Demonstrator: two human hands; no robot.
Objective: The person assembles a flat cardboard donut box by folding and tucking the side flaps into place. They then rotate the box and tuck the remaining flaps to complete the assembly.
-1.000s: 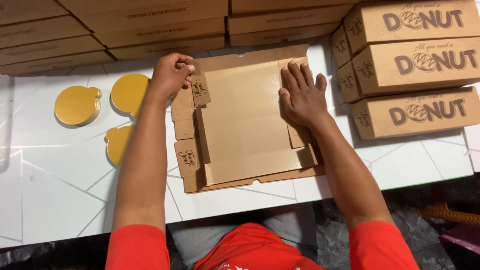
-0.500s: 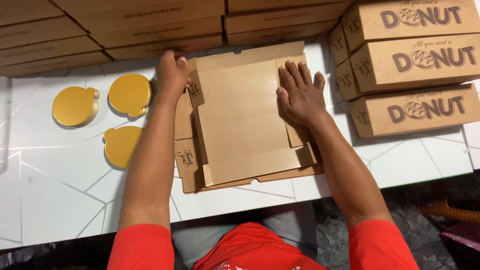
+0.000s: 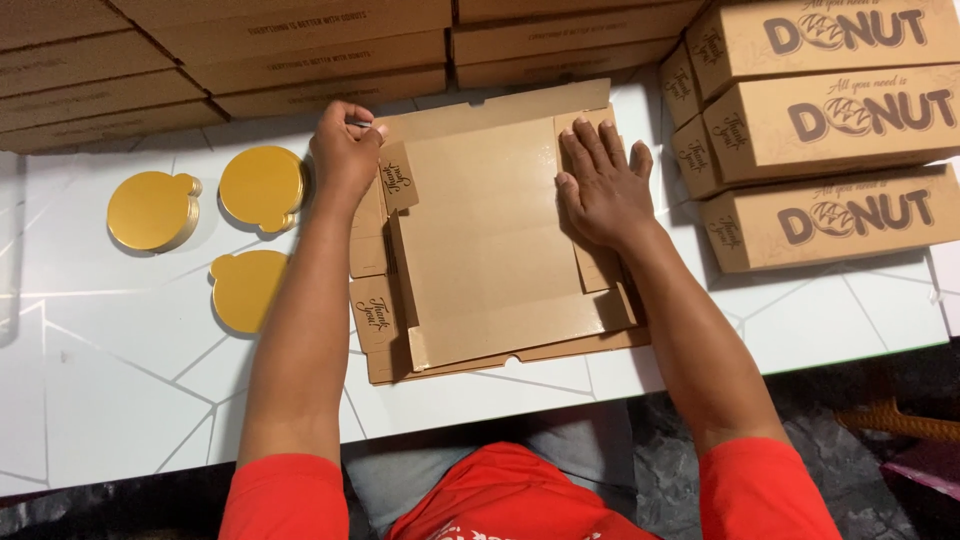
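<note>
1. White worktop (image 3: 120,400) with thin grey crack-like lines fills the lower and left part of the frame; at the bottom edge two red sleeves frame the person's lap.
2. Both bare forearms stretch up the frame from those sleeves, the left nearly straight, the right angled inward toward the centre.
3. Lying flat at the centre of the frame is an unfolded brown cardboard box blank (image 3: 490,240), its side flaps folded inward over the middle panel.
4. Right hand (image 3: 600,185) rests palm down on the right side of the blank, fingers spread and flat, pressing the folded flap.
5. Left hand (image 3: 345,155) sits at the blank's upper left corner, fingers curled and pinching the corner flap there.
6. Three round gold cake boards (image 3: 150,210) with small tabs lie on the worktop at centre left, just beside the left forearm.
7. Folded brown boxes (image 3: 820,120) stand stacked at upper right.
8. More flat brown boxes (image 3: 230,50) line the top of the frame.
</note>
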